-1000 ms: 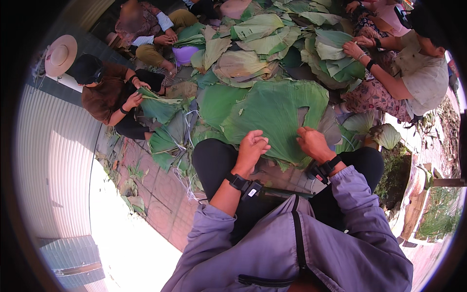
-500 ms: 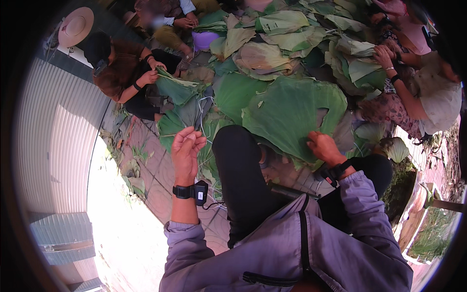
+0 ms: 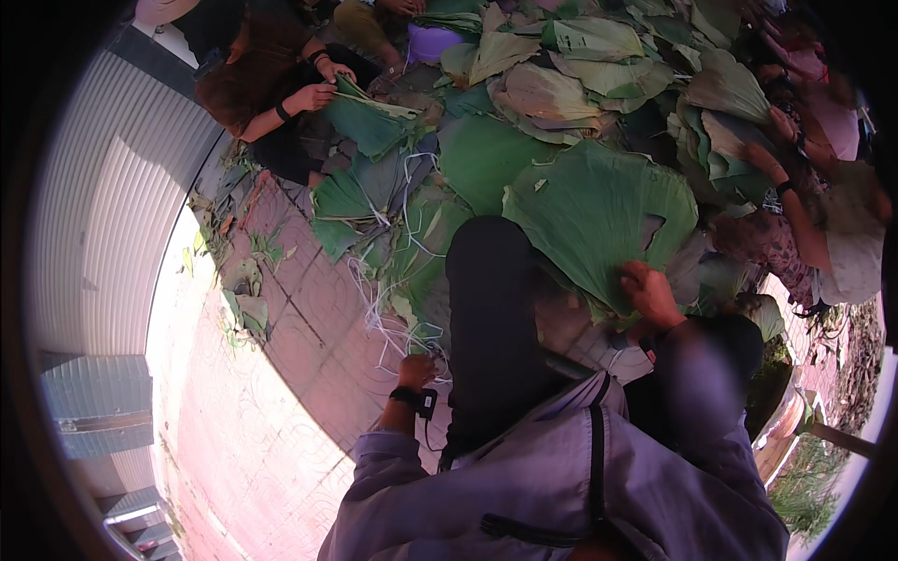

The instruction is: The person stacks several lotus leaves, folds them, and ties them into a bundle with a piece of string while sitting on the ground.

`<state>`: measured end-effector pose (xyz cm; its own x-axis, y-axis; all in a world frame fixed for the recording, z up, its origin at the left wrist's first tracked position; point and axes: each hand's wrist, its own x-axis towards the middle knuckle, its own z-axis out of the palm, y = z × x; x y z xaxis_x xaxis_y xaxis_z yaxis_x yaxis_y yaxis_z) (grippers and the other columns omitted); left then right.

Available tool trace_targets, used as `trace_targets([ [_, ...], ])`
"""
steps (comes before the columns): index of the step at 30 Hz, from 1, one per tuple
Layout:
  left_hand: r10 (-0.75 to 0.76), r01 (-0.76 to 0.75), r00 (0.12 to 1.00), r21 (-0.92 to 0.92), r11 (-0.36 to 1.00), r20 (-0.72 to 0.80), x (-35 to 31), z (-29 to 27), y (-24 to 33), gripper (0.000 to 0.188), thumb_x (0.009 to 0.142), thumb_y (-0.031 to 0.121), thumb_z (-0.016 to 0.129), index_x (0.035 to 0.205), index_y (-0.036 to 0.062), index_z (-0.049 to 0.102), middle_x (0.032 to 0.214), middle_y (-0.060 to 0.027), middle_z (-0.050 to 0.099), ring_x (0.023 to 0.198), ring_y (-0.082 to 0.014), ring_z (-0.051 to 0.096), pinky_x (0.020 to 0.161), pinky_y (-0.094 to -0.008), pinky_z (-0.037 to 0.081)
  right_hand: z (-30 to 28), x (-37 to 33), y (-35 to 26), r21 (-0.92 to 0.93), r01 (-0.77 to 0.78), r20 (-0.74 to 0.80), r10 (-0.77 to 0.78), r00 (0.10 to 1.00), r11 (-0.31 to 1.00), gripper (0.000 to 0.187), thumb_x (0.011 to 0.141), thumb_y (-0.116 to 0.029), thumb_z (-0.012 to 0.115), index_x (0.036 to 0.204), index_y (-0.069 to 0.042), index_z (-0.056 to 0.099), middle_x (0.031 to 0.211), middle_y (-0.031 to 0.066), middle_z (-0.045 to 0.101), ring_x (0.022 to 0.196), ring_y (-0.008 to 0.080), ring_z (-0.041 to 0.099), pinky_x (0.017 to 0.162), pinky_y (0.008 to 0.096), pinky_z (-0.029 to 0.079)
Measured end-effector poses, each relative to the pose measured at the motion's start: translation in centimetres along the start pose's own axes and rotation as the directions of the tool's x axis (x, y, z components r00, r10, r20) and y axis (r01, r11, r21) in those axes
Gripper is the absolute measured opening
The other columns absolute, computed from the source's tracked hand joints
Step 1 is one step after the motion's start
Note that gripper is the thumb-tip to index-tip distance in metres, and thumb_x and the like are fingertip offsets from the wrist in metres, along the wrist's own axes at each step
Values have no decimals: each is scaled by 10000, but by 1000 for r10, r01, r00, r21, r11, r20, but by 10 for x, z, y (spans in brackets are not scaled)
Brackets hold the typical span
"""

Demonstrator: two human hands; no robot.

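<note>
A large green lotus leaf [image 3: 603, 210], torn at its right side, lies spread out in front of my knees. My right hand [image 3: 652, 292] is closed on its near edge, the thumb on top. Low beside my left knee is my left hand [image 3: 418, 371], fingers curled, at the near end of a tangle of white plastic string [image 3: 379, 304]. What those fingers hold, if anything, is hidden. More lotus leaves, such as a green one [image 3: 486, 164] just left of the large leaf, lie beneath and around it.
A heap of green and browning leaves [image 3: 599, 79] stretches away at the back. One co-worker's hands [image 3: 323, 84] hold folded leaves at the left; another's hand [image 3: 767, 161] touches the heap at the right. A purple container [image 3: 432, 42] stands behind. Paving [image 3: 309, 341] lies left.
My left hand has dropped from beside the leaves to the string by my knee. My right hand stays at the leaf's edge. The view has shifted, showing the scene further right.
</note>
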<state>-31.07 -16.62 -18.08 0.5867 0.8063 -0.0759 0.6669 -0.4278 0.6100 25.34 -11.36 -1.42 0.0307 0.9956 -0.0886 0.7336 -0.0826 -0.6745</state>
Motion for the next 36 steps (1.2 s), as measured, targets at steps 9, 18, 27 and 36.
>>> trace_targets([
  [9, -546, 562, 771, -754, 340, 328, -26, 92, -29, 49, 815, 152, 618, 859, 141, 599, 765, -18, 589, 732, -166, 655, 542, -314, 506, -10, -13, 9, 34, -115, -95, 118, 988, 993, 204, 896, -106, 625, 1073, -5, 644, 1001, 212, 686, 926, 368, 679, 801, 398, 514],
  [18, -104, 86, 994, 368, 926, 28, 18, 87, -43, 95, 668, 209, 696, 750, 160, 694, 831, -70, 677, 802, -272, 663, 665, -418, 524, -8, -21, 34, 73, -91, -135, 101, 986, 993, 145, 910, -93, 610, 1012, 10, 617, 854, 95, 619, 795, 173, 580, 746, 325, 480],
  [27, -141, 134, 990, 278, 951, 8, 34, 76, -42, 85, 670, 199, 694, 752, 176, 706, 823, -34, 683, 812, -247, 664, 685, -397, 528, -5, -27, 40, 148, -109, -129, 129, 983, 983, 124, 907, -127, 592, 967, -19, 606, 791, 45, 554, 715, 129, 524, 643, 299, 437],
  [36, -182, 163, 983, 485, 859, -7, 52, 70, -50, 103, 676, 234, 686, 757, 178, 717, 825, -31, 703, 860, -217, 688, 723, -396, 544, -3, -32, 42, 262, -219, -118, 256, 959, 940, 149, 906, -63, 585, 1033, 11, 615, 885, 59, 616, 809, 157, 563, 726, 318, 467],
])
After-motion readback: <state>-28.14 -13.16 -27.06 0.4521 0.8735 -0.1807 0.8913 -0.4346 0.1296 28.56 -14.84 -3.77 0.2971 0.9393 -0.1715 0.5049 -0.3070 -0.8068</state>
